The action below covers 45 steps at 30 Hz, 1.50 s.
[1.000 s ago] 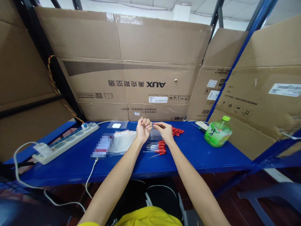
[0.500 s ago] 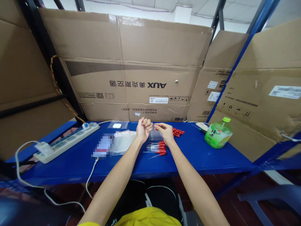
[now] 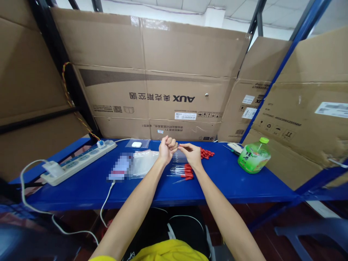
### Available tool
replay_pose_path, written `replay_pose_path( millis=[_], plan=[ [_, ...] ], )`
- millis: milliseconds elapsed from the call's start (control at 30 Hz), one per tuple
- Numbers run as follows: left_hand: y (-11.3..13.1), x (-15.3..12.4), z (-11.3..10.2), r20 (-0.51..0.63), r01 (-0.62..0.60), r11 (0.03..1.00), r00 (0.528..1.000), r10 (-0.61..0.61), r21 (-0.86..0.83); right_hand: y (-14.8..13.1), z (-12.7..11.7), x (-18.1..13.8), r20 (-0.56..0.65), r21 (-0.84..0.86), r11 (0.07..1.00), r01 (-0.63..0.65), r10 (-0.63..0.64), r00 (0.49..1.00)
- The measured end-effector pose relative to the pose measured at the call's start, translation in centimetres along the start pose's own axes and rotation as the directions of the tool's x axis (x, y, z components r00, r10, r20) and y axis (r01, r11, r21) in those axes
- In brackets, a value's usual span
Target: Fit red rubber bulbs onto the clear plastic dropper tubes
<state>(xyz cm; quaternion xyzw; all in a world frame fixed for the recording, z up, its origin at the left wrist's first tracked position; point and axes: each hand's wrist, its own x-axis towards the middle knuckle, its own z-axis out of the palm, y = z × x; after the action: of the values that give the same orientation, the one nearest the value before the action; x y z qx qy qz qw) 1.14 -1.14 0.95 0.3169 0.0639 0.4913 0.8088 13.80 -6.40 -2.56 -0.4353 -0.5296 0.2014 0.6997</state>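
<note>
My left hand [image 3: 166, 148] is curled into a fist over the middle of the blue table [image 3: 81, 188]. My right hand [image 3: 191, 153] pinches something thin, and its fingertips meet the left fist; what they hold is too small to name. Just below the hands lie several clear droppers with red bulbs [image 3: 183, 171]. A heap of loose red bulbs [image 3: 207, 153] sits to the right of my right hand. Clear glass tubes [image 3: 179, 156] lie between the hands and the droppers.
A white power strip [image 3: 78, 161] with cables lies at the left. Clear plastic bags [image 3: 143, 163] and a small white case [image 3: 136, 144] sit left of the hands. A green bottle [image 3: 253, 156] lies at the right. Cardboard boxes [image 3: 168, 79] wall the back.
The two hands have closed together, so the right fingertips now meet the left fist. The view has shifted slightly.
</note>
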Motion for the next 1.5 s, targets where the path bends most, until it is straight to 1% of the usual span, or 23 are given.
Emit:
replay_pose_path(
  millis=[100, 200, 367, 433, 467, 500, 567, 633, 733, 800, 867, 1067, 1233, 1500],
  plan=[
    [0.1, 0.1, -0.1, 0.015, 0.017, 1.0, 1.0, -0.017, 0.013, -0.2, -0.3, -0.3, 0.028, -0.12, 0.987, 0.103, -0.101, 0.995],
    [0.1, 0.2, -0.3, 0.022, 0.032, 0.999, 0.999, -0.033, 0.04, -0.6, -0.6, -0.5, 0.114, -0.219, 0.952, 0.216, -0.195, 0.974],
    [0.2, 0.3, -0.9, -0.021, 0.102, 0.994, 0.995, -0.101, 0.044, -0.9, -1.0, -0.3, 0.289, -0.334, 0.869, 0.366, -0.275, 0.917],
    [0.2, 0.4, -1.1, 0.007, 0.133, 0.991, 0.991, -0.133, 0.031, -0.7, -1.2, -0.1, 0.335, -0.374, 0.828, 0.418, -0.3, 0.893],
    [0.2, 0.4, -1.2, 0.032, 0.14, 0.99, 0.99, -0.141, 0.02, -0.7, -1.2, 0.0, 0.33, -0.388, 0.816, 0.428, -0.311, 0.891],
    [0.2, 0.4, -1.3, 0.061, 0.141, 0.99, 0.988, -0.141, 0.004, -0.5, -1.2, 0.0, 0.303, -0.396, 0.816, 0.421, -0.317, 0.899],
    [0.2, 0.4, -1.3, 0.115, 0.134, 0.991, 0.985, -0.13, -0.029, -0.3, -1.2, 0.1, 0.201, -0.381, 0.853, 0.355, -0.299, 0.933],
    [0.2, 0.4, -1.3, 0.157, 0.12, 0.992, 0.981, -0.111, -0.049, -0.1, -1.2, 0.2, 0.123, -0.321, 0.914, 0.248, -0.22, 0.968],
    [0.2, 0.2, -1.1, 0.186, 0.095, 0.993, 0.979, -0.082, -0.063, 0.1, -1.2, 0.3, 0.123, -0.165, 0.982, 0.089, -0.069, 0.99],
    [0.4, 0.1, -1.2, 0.183, 0.083, 0.993, 0.981, -0.065, -0.09, 0.1, -1.2, 0.3, 0.124, -0.047, 0.999, 0.008, -0.002, 0.992],
    [0.7, 0.0, -1.3, 0.169, 0.076, 0.989, 0.984, -0.053, -0.13, 0.1, -1.2, 0.4, 0.108, 0.033, 0.999, -0.04, 0.037, 0.993],
    [1.4, 0.4, -1.7, 0.16, 0.083, 0.98, 0.986, -0.054, -0.183, 0.0, -1.1, 0.6, 0.113, 0.078, 0.992, -0.1, 0.091, 0.989],
    [1.4, 0.4, -1.5, 0.163, 0.09, 0.977, 0.985, -0.059, -0.194, -0.1, -1.0, 0.5, 0.087, 0.08, 0.993, -0.081, 0.074, 0.993],
    [1.2, 0.2, -1.1, 0.119, 0.106, 0.965, 0.99, -0.079, -0.239, -0.3, -0.8, 0.4, 0.097, 0.102, 0.992, -0.077, 0.067, 0.993]
  ],
)
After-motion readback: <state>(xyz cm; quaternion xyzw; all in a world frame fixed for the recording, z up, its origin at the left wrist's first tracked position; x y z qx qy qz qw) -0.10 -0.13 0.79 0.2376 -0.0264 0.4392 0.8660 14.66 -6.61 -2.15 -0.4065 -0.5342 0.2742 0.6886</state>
